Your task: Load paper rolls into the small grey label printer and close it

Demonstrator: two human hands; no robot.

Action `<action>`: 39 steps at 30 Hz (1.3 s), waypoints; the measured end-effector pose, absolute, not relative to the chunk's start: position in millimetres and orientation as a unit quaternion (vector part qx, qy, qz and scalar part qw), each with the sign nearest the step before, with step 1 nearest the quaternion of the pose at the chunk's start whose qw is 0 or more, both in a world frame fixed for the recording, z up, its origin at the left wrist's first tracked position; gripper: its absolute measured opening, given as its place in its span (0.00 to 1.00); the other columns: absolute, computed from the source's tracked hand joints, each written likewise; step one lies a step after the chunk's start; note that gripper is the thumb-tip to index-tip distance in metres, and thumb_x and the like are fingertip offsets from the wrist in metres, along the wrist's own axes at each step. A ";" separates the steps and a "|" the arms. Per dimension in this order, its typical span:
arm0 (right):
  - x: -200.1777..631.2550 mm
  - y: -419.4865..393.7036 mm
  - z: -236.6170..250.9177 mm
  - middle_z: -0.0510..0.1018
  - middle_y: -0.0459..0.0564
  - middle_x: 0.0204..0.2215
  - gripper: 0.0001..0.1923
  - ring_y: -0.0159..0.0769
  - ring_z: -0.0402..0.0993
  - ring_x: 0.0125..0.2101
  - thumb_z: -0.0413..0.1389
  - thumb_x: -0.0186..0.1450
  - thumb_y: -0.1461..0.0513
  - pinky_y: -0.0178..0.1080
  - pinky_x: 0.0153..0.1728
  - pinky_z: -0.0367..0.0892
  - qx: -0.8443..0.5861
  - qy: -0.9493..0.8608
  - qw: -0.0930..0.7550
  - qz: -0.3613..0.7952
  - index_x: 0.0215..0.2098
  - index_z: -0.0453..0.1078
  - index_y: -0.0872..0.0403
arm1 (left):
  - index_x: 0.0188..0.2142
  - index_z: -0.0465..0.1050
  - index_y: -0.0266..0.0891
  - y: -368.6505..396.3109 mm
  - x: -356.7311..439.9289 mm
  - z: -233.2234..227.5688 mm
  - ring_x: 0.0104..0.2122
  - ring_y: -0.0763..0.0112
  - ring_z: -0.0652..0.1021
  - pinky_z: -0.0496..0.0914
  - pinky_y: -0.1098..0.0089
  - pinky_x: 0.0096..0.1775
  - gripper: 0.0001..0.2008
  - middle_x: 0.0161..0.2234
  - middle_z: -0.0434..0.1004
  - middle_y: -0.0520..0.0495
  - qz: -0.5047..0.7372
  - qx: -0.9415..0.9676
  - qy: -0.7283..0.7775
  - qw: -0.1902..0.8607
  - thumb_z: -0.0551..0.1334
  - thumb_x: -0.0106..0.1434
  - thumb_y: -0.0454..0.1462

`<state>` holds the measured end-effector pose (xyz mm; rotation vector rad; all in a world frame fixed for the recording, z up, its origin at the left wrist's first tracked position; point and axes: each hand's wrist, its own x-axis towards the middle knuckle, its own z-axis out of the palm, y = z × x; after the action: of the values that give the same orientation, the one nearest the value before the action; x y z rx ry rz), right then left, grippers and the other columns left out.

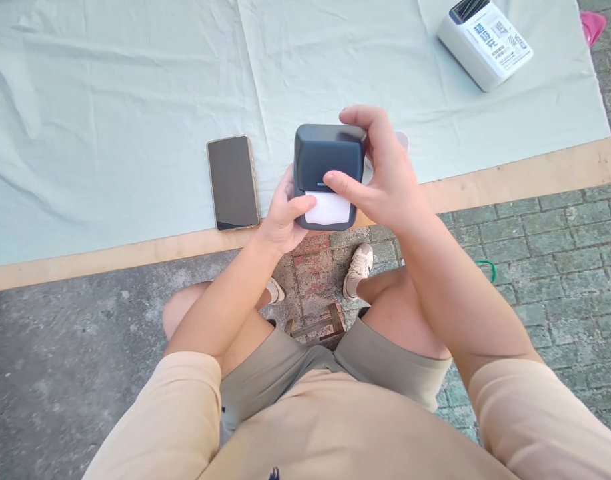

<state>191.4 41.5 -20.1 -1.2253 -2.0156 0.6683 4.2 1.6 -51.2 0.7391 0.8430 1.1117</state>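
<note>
Over the table's near edge I hold what looks like a dark mini printer [330,150], a boxy device with rounded corners. A white paper strip [330,209] lies across its lower face. My left hand [284,212] grips the left side, thumb on the paper's edge. With its thumb on the front and its fingers around the right and top edges, my right hand [385,167] holds the other side. Behind the right hand a pale rounded thing [402,140] shows partly; I cannot make out its kind.
On the pale cloth [135,80] a smartphone [232,182] lies left of my hands, close to the wooden table edge [525,172]. A white printed box [488,43] stands at the far right. Below are my knees, shoes and a wooden stool [335,319].
</note>
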 end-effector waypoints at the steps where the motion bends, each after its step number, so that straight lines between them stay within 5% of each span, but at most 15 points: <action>1: 191.1 40.8 -17.7 0.78 0.55 0.63 0.32 0.53 0.78 0.58 0.65 0.67 0.54 0.57 0.60 0.77 -0.476 -0.775 0.327 0.258 0.67 0.63 0.40 | 0.54 0.75 0.47 1.1 4.4 -49.4 0.52 0.48 0.85 0.80 0.57 0.44 0.33 0.49 0.84 0.45 0.502 0.323 0.374 0.710 0.76 0.53 0.56; 7: 182.6 39.4 -10.1 0.78 0.53 0.62 0.30 0.54 0.76 0.60 0.63 0.67 0.57 0.59 0.62 0.75 -0.472 -0.782 0.313 0.259 0.65 0.64 0.40 | 0.50 0.78 0.44 4.0 9.8 -44.9 0.57 0.49 0.84 0.80 0.52 0.56 0.21 0.47 0.85 0.45 0.531 0.240 0.345 0.735 0.60 0.71 0.55; 16: 192.2 32.7 0.1 0.73 0.57 0.65 0.30 0.58 0.66 0.71 0.67 0.62 0.54 0.62 0.63 0.74 -0.437 -0.820 0.313 0.197 0.61 0.67 0.39 | 0.47 0.80 0.44 12.3 9.7 -51.0 0.67 0.47 0.79 0.79 0.51 0.63 0.19 0.49 0.88 0.46 0.526 0.242 0.375 0.724 0.61 0.72 0.54; 19: 192.4 32.6 -0.3 0.77 0.58 0.58 0.23 0.56 0.74 0.61 0.67 0.63 0.45 0.57 0.53 0.79 -0.459 -0.796 0.366 0.146 0.51 0.69 0.42 | 0.46 0.79 0.44 13.7 9.7 -51.8 0.69 0.46 0.78 0.80 0.50 0.63 0.18 0.50 0.88 0.46 0.532 0.246 0.379 0.717 0.62 0.71 0.54; 23: 184.4 31.7 -0.9 0.74 0.49 0.29 0.22 0.46 0.74 0.32 0.54 0.74 0.40 0.51 0.37 0.75 -0.477 -0.706 0.522 0.050 0.32 0.60 0.44 | 0.47 0.76 0.44 13.0 9.6 -51.2 0.73 0.41 0.73 0.79 0.47 0.64 0.28 0.55 0.85 0.42 0.522 0.276 0.353 0.726 0.61 0.67 0.64; 25: 182.4 30.8 1.2 0.79 0.50 0.30 0.19 0.47 0.78 0.34 0.51 0.77 0.46 0.52 0.42 0.76 -0.477 -0.726 0.491 0.069 0.32 0.64 0.44 | 0.50 0.75 0.45 10.7 8.9 -50.4 0.73 0.39 0.73 0.80 0.46 0.63 0.29 0.56 0.84 0.41 0.505 0.294 0.355 0.729 0.67 0.62 0.63; 28: 185.4 31.4 6.0 0.88 0.51 0.49 0.07 0.51 0.82 0.48 0.55 0.73 0.56 0.56 0.53 0.76 -0.487 -0.787 0.367 0.094 0.42 0.76 0.43 | 0.53 0.73 0.46 6.6 7.8 -49.6 0.69 0.39 0.77 0.81 0.47 0.61 0.33 0.55 0.83 0.42 0.491 0.316 0.377 0.719 0.76 0.54 0.57; 30: 189.5 32.5 9.6 0.88 0.49 0.54 0.10 0.53 0.81 0.51 0.57 0.70 0.59 0.56 0.52 0.76 -0.502 -0.804 0.306 0.089 0.47 0.79 0.41 | 0.56 0.73 0.47 4.4 7.7 -50.1 0.67 0.39 0.79 0.82 0.47 0.59 0.37 0.55 0.82 0.43 0.482 0.323 0.380 0.720 0.78 0.52 0.56; 39: 200.5 30.5 11.1 0.87 0.50 0.39 0.16 0.48 0.78 0.33 0.61 0.65 0.59 0.46 0.30 0.64 -0.535 -0.821 0.190 0.061 0.51 0.80 0.42 | 0.56 0.75 0.52 2.2 10.4 -55.4 0.64 0.42 0.81 0.84 0.54 0.54 0.35 0.54 0.84 0.46 0.490 0.346 0.357 0.717 0.80 0.54 0.57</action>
<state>200.5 30.5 11.1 -1.5036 -2.3061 0.1715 10.4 2.2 -55.4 0.7650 0.7897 1.0838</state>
